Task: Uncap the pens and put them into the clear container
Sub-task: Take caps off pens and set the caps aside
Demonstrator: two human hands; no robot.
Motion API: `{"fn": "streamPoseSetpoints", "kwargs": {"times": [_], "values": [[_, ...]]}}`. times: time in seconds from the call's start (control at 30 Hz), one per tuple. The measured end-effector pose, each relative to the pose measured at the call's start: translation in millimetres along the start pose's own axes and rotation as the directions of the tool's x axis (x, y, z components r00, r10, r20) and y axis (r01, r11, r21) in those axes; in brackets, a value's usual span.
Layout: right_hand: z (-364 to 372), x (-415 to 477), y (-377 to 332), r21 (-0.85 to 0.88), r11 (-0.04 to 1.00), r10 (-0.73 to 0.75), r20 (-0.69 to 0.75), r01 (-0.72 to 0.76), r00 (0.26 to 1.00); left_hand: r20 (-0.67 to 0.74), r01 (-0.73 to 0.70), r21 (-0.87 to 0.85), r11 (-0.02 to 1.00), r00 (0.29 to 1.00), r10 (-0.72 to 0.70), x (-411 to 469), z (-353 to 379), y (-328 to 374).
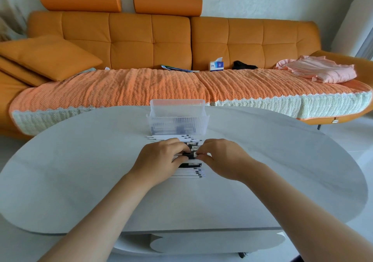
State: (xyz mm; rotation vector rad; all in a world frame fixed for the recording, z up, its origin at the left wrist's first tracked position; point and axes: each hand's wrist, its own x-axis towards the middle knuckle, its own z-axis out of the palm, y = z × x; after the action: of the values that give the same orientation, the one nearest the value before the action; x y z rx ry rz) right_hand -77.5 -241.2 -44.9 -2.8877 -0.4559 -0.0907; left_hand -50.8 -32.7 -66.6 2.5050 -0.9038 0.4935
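Observation:
A row of several white pens with black caps (187, 173) lies side by side at the middle of the white table (80, 181). Over the row, my left hand (159, 158) and my right hand (224, 156) meet, and both pinch one black-capped pen (190, 156). My left hand grips its barrel and my right fingertips grip the cap end. More pens (171, 137) lie beyond my hands. Behind them stands the clear ribbed container (177, 120), with dark pen parts showing through its wall.
An orange sofa (153, 39) with a woven cover runs along the far side of the table. On it lie a tissue box (216, 65), a black item (244, 65), a pink garment (316, 70) and a cushion (46, 57).

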Motion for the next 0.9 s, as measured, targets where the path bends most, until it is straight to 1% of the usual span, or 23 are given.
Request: {"fn": "streamPoseSetpoints", "kwargs": {"times": [0.17, 0.3, 0.37, 0.47, 0.63, 0.83, 0.9], "values": [[3.4, 3.1, -6.2, -0.003, 1.0, 0.005, -0.036, -0.005, 0.999, 0.031, 0.055, -0.017, 0.998, 0.998, -0.054, 0.1, 0.7, -4.2], [3.6, 3.9, -9.6, 0.028, 0.999, 0.021, -0.108, -0.018, 0.994, 0.095, 0.067, -0.019, 0.998, 0.993, -0.065, 1.1, 1.2, -6.8], [4.0, 5.0, -9.0, 0.035, 0.999, 0.04, -0.127, -0.036, 0.991, 0.103, 0.063, -0.008, 0.998, 0.993, -0.062, 1.3, 1.2, -7.0], [4.0, 5.1, -7.0, 0.075, 0.996, 0.059, -0.107, -0.052, 0.992, 0.095, 0.055, 0.006, 0.998, 0.994, -0.056, 1.5, -0.4, -7.3], [2.8, 3.5, -5.6, 0.12, 0.993, 0.022, -0.063, -0.014, 0.998, 0.096, 0.06, 0.01, 0.998, 0.994, -0.061, 0.6, -3.4, -6.3], [1.7, 3.5, -6.1, 0.109, 0.993, 0.049, -0.102, -0.038, 0.994, 0.146, 0.097, 0.009, 0.995, 0.985, -0.097, -0.5, -3.8, -5.2], [2.7, 3.9, -6.2, 0.129, 0.991, 0.045, -0.081, -0.034, 0.996, 0.151, 0.096, 0.007, 0.995, 0.984, -0.096, -1.2, -2.5, -4.0]]}}
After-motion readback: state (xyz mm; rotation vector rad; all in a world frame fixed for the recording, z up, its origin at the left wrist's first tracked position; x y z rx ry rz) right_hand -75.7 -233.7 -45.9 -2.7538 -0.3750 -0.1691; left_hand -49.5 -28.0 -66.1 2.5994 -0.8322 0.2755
